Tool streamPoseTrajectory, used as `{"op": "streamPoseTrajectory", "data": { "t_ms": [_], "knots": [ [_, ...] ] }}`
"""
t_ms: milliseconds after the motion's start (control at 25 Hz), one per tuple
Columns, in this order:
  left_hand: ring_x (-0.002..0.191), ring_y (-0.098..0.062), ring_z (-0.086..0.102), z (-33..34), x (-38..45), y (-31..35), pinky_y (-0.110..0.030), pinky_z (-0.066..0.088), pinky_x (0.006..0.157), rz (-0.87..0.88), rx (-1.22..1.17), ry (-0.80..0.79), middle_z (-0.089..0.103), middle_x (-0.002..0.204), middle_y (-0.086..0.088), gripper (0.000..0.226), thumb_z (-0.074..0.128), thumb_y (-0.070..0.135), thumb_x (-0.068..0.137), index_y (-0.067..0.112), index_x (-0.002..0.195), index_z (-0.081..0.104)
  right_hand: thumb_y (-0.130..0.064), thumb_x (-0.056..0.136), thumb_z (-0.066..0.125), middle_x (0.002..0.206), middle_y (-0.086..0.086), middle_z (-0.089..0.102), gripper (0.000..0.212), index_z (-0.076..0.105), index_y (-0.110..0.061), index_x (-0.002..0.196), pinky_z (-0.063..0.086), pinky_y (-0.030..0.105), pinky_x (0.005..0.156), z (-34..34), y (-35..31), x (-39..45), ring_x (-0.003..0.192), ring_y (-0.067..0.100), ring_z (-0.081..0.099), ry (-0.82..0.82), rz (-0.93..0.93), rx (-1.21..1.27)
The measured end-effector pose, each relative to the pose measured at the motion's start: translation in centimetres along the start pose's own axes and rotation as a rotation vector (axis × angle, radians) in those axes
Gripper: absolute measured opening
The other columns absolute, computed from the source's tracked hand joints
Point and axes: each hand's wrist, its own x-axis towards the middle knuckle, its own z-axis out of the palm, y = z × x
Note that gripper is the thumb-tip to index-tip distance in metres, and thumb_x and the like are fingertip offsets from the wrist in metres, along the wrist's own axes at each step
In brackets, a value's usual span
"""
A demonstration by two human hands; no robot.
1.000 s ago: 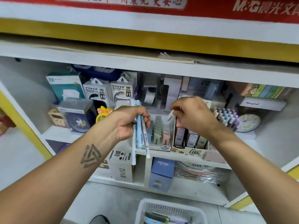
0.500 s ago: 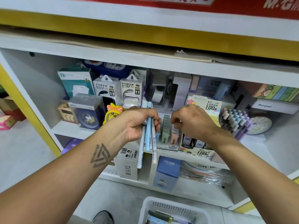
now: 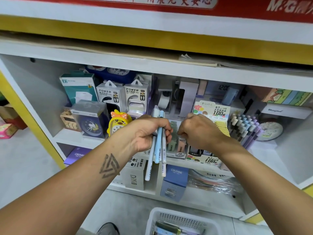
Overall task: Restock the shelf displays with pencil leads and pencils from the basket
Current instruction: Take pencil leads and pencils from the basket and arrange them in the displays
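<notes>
My left hand (image 3: 145, 133) grips a small bundle of white and light-blue pencils (image 3: 158, 150), held upright in front of the middle shelf. My right hand (image 3: 199, 131) hovers just right of it with fingers curled down over a lead display (image 3: 176, 148) marked 2B that holds green and pink packs. Nothing shows between those fingers. A second lead box (image 3: 211, 161) marked 0.7 HB stands under my right wrist. To its right, a rack of pastel pencils (image 3: 245, 128) leans. The white basket (image 3: 183, 216) sits on the floor below, with a few items inside.
Power bank boxes (image 3: 123, 95), a yellow duck clock (image 3: 118, 124) and a blue alarm clock box (image 3: 91, 122) fill the shelf's left part. A round clock (image 3: 271, 129) stands far right. Boxes (image 3: 174, 180) occupy the lower shelf. A shoe tip (image 3: 108, 228) shows by the basket.
My right hand pinched a white stick one second ago; it has since dropped onto the lead display and the stick is out of sight. The view drifted slightly; my left hand keeps its pencils.
</notes>
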Motion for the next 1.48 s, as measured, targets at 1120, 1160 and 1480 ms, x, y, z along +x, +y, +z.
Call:
{"op": "streamPoseTrajectory", "data": {
  "t_ms": [1120, 1160, 1480],
  "knots": [
    [0.045, -0.011, 0.049, 1.5, -0.2, -0.5, -0.017, 0.043, 0.041, -0.122, 0.051, -0.19, 0.065, 0.076, -0.018, 0.017, 0.053, -0.012, 0.082, 0.005, 0.081, 0.056, -0.002, 0.092, 0.067, 0.084, 0.02, 0.074, 0.006, 0.071, -0.004, 0.097, 0.051, 0.019, 0.056, -3.1, 4.6, -2.3, 0.062, 0.017, 0.067, 0.415, 0.449, 1.412],
    [0.045, -0.01, 0.049, 1.0, -0.2, -0.2, -0.018, 0.043, 0.041, -0.096, 0.033, -0.147, 0.064, 0.075, -0.017, 0.016, 0.052, -0.011, 0.085, 0.004, 0.08, 0.055, -0.002, 0.092, 0.068, 0.084, 0.02, 0.075, 0.008, 0.071, -0.003, 0.098, 0.052, 0.019, 0.057, -3.0, 4.5, -2.3, 0.063, 0.017, 0.068, 0.39, 0.429, 1.4],
    [0.049, -0.01, 0.044, -2.6, -0.5, 1.8, -0.017, 0.042, 0.042, 0.001, -0.067, 0.061, 0.057, 0.069, -0.012, 0.019, 0.044, -0.008, 0.09, 0.001, 0.075, 0.052, -0.005, 0.085, 0.077, 0.085, 0.009, 0.077, 0.008, 0.076, -0.013, 0.084, 0.057, 0.036, 0.081, -3.1, 2.3, -1.5, 0.084, 0.025, 0.074, 0.18, 0.297, 1.191]
  ]
}}
